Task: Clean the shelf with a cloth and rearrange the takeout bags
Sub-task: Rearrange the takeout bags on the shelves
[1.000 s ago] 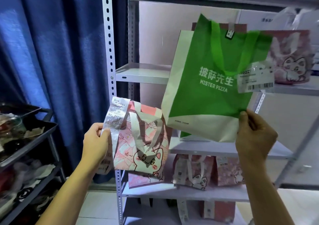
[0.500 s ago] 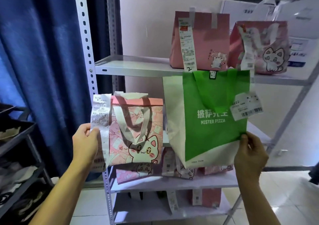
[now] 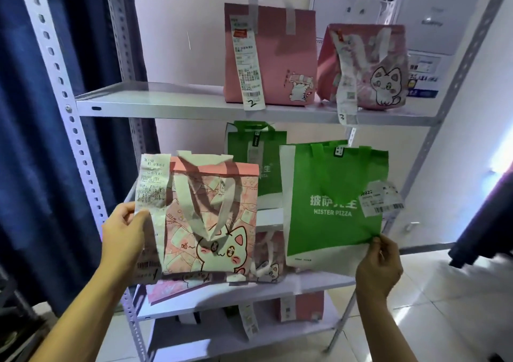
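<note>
My left hand [image 3: 126, 232] grips the left edge of a pink cat-print bag [image 3: 213, 217] with a long receipt [image 3: 151, 189] taped to it. My right hand [image 3: 379, 264] pinches the lower right corner of a green "Mister Pizza" bag [image 3: 330, 200] carrying a white label [image 3: 381, 199]. Both bags hang in front of the grey metal shelf unit's middle shelf [image 3: 268, 216]. The upper shelf [image 3: 172, 102] bears a plain pink bag [image 3: 280, 56] and a pink cat bag [image 3: 369, 67]. A second green bag [image 3: 249, 150] stands on the middle shelf behind. No cloth is visible.
More pink bags [image 3: 266, 264] sit on the lower shelves. A dark blue curtain [image 3: 41, 139] hangs left of the perforated upright [image 3: 69, 111]. White boxes [image 3: 422, 56] stand behind the top right. Pale floor tiles [image 3: 444, 292] lie at the right, with a dark object [image 3: 483, 223] at the edge.
The green bag has come down from the upper shelf level to the middle shelf level. The view shifted left and down, revealing both upper-shelf bags and the second green bag.
</note>
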